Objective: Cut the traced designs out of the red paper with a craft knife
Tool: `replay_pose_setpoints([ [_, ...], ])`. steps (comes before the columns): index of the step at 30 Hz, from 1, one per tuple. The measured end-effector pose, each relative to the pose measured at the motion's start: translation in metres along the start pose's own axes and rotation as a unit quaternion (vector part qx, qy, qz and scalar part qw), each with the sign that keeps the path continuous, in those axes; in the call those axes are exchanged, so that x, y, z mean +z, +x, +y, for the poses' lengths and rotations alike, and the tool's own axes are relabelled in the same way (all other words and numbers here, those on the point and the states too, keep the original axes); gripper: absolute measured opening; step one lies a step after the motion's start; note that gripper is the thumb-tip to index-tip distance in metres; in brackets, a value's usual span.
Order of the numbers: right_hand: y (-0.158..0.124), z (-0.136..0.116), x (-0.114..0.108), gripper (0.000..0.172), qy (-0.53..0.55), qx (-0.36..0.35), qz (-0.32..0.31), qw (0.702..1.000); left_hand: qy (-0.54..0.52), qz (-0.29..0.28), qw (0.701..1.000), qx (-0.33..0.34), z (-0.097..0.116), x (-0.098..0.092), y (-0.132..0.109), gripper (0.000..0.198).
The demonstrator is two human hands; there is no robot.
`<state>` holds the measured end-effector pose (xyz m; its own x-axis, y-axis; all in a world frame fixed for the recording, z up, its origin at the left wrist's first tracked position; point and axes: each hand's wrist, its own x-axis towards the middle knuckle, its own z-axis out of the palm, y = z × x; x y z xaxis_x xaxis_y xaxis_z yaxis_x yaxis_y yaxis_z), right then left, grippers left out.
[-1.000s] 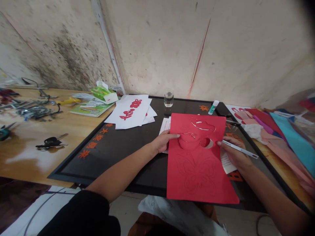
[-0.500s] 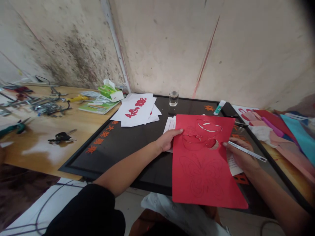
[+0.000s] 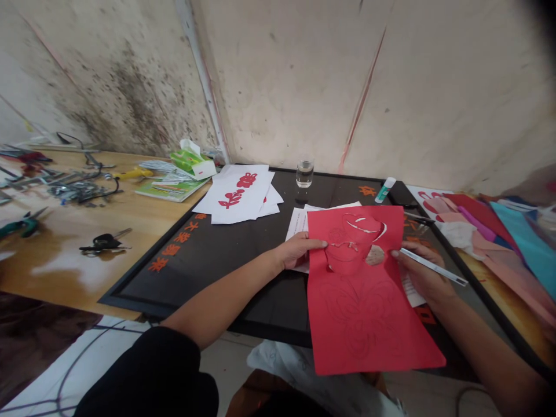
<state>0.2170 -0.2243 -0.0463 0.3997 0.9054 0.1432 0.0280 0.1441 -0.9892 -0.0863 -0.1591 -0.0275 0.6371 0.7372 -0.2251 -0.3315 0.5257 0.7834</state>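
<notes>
While left hand (image 3: pixel 297 252) pinched red sheet (image 3: pixel 354 353) between fingers over near edge of counter (image 3: pixel 243 243), right hand (image 3: pixel 423 282) gripped sheet's side and slim white tool (image 3: pixel 434 267); pulling risked tearing cut outlines.

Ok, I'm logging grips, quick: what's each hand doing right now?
Left hand: closed, pinching the red paper at its left edge.
Right hand: closed, holding a slim white tool, thumb at the paper's right edge.
</notes>
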Motion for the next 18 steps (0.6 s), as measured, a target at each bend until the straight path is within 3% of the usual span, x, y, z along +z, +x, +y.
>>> replay_pose_setpoints([
  [6, -0.0016, 0.0002, -0.0032, 0.035, -0.009, 0.012, -0.013, 1.000, 0.009, 0.006, 1.000, 0.023, 0.0017, 0.0029, -0.0024, 0.050],
  [18, 0.0026, 0.0089, -0.0083, 0.035, -0.028, 0.001, -0.009, 1.000, 0.033, 0.028, 0.998, 0.036, 0.0017, 0.0037, -0.0005, 0.050],
])
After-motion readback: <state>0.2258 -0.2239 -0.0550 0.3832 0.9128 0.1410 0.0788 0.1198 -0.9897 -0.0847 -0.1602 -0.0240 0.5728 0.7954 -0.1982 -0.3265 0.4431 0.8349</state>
